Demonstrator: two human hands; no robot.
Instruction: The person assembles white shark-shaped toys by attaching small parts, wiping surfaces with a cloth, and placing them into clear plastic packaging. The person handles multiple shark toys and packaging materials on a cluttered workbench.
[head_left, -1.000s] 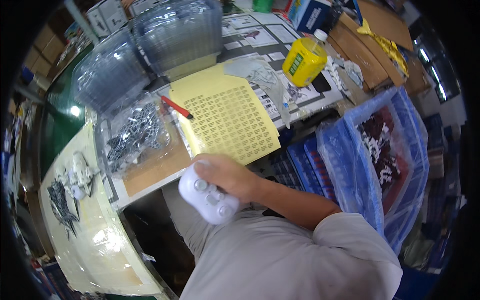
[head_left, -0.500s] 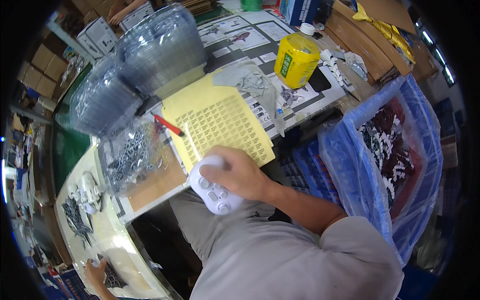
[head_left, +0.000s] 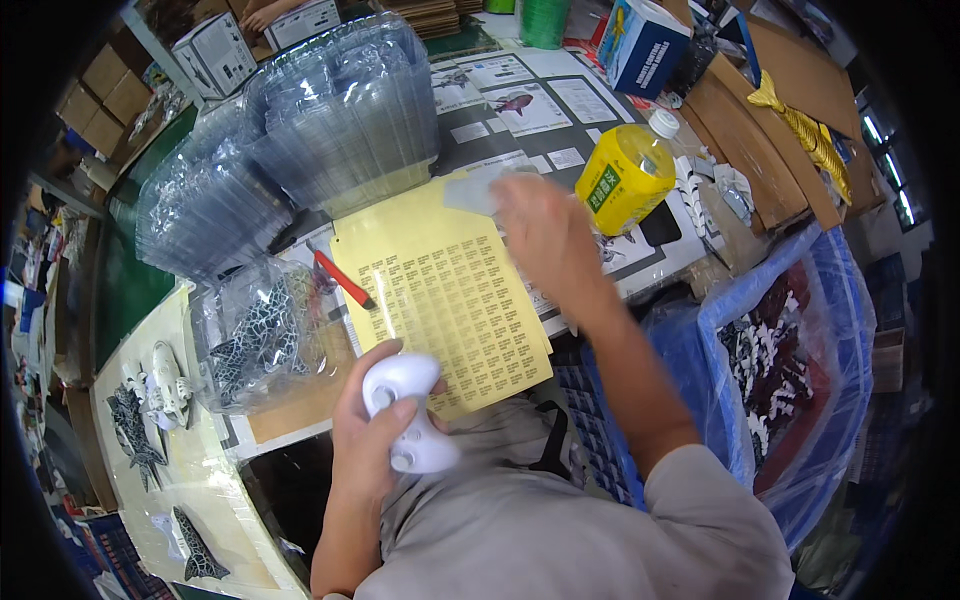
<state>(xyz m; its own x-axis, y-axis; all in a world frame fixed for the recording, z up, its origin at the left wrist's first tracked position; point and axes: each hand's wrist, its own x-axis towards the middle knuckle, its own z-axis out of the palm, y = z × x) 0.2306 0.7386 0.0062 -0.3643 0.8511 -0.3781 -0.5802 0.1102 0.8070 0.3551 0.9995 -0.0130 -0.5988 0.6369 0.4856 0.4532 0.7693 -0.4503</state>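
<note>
A white game controller (head_left: 408, 385) with small thumbsticks is held in my left hand (head_left: 365, 435), the thumb lying across its face, above my lap at the table's edge. My right hand (head_left: 545, 235) is smeared by motion over the grey cloth (head_left: 472, 192), at the upper right of a yellow sheet of printed labels (head_left: 440, 310). How its fingers grip the cloth is hidden. A red-handled cutter (head_left: 342, 278) lies on the sheet's left side. Just right of my right hand stands a yellow bottle (head_left: 627, 180) with a white cap.
Tall stacks of clear plastic trays (head_left: 340, 110) stand at the back left. Bagged black-and-white patterned parts (head_left: 265, 335) lie nearer. A black phone (head_left: 660, 228) is beside the bottle. A blue-lined bin (head_left: 715, 340) of parts is at right. Patterned toy pieces (head_left: 200, 550) lie lower left.
The controller has passed from my right hand to my left. My right hand has moved up and away to the cloth. A hand at the lower left has gone from view.
</note>
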